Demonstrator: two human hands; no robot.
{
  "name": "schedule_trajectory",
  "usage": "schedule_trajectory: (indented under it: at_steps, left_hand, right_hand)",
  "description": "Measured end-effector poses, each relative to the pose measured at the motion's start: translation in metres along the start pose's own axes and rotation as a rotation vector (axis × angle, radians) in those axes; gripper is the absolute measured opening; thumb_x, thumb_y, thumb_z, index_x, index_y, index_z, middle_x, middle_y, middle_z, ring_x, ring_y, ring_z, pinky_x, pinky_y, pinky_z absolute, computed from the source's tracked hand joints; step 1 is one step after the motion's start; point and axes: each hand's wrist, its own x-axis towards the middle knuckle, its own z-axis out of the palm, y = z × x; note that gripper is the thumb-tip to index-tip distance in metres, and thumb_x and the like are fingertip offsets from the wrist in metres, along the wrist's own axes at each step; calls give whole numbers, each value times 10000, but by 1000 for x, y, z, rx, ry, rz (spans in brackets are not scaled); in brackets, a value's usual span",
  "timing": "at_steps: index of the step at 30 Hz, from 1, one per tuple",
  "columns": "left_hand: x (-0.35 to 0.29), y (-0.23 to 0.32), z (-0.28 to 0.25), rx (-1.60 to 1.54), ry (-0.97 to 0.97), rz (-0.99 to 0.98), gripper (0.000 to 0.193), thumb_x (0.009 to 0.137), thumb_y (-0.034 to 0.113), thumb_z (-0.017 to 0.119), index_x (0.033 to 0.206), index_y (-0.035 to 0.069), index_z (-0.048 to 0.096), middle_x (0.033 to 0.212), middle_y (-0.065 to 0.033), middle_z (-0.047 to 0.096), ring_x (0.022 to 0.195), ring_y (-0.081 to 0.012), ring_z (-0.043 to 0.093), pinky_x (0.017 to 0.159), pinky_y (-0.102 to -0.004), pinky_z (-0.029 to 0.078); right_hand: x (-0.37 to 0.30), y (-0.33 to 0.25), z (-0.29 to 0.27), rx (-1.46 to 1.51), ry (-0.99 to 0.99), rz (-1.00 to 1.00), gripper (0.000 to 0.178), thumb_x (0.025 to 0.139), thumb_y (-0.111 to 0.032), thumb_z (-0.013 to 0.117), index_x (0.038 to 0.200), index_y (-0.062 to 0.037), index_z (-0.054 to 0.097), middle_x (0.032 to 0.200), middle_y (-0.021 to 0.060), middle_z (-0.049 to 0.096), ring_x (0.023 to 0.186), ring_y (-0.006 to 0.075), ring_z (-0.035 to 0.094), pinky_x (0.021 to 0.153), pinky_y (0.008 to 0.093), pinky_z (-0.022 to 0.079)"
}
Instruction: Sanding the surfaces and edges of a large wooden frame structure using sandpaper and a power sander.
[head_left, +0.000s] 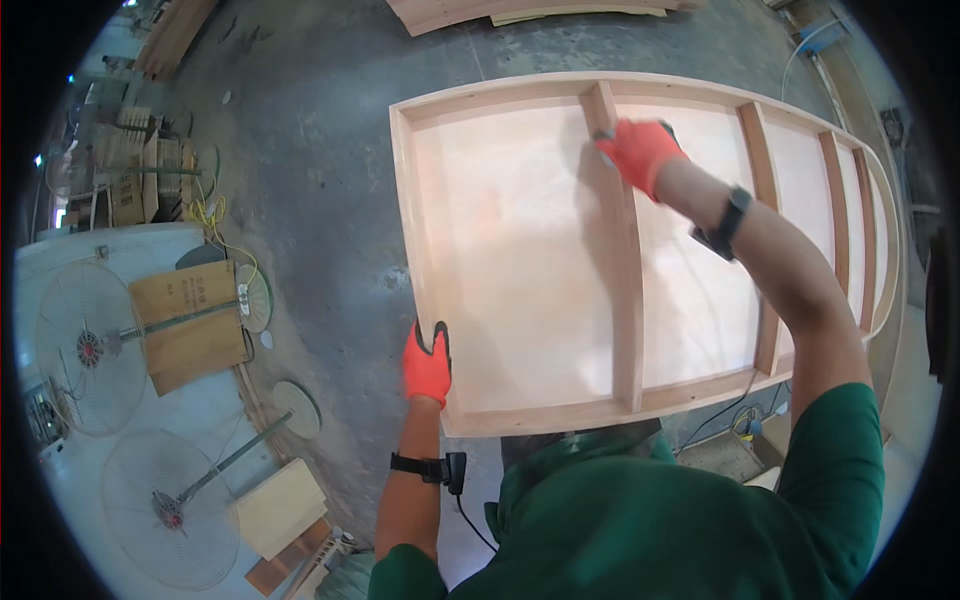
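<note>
In front of me lies a large pale wooden panel (520, 250) with raised edge boards and several crosswise dividers; its right end is rounded. My left hand (428, 368), in a red glove with dark finger parts, is closed around the left edge board (409, 220), its thumb over the top. My right hand (642, 155), gloved the same way, is at the upper part of the first divider (626, 290). Its fingers are bent and closed, slightly smeared by motion. A small pale patch shows under the fingertips, but what they hold is hidden.
Two standing fans (90, 350) (170, 510) are at the left beside a brown cardboard sheet (190, 315). A yellow cord (210, 215) trails near them. Stacked boards (530, 10) lie at the far side. Cables (745, 420) run below the panel's near edge.
</note>
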Motion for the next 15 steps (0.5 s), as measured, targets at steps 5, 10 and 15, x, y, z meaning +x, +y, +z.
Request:
schedule_trajectory:
  at_steps: [5, 10, 15]
  left_hand:
    - [12, -29, 12, -124, -114, -58, 435, 947, 255, 624, 1299, 10, 553, 1028, -98, 674, 787, -167, 611, 715, -326, 502]
    - [12, -28, 17, -140, -166, 94, 474, 951, 248, 603, 1318, -40, 515, 1246, -181, 633, 1130, -289, 605, 959, -388, 459]
    - [9, -25, 27, -211, -217, 123, 498, 971, 234, 591, 1372, -36, 474, 1320, -186, 581, 1160, -266, 581, 990, -370, 446]
  right_hand:
    - [-166, -43, 31, -46, -18, -138, 257, 983, -263, 458, 1169, -219, 630, 943, 131, 605, 775, 312, 653, 641, 440, 512]
    - [-297, -106, 61, 171, -247, 56, 358, 937, -237, 473, 1277, -250, 582, 1058, 109, 631, 887, 335, 669, 727, 493, 538]
    - [-404, -165, 48, 313, -484, 121, 506, 887, -182, 513, 1389, -243, 515, 1107, 148, 665, 959, 333, 678, 763, 430, 545]
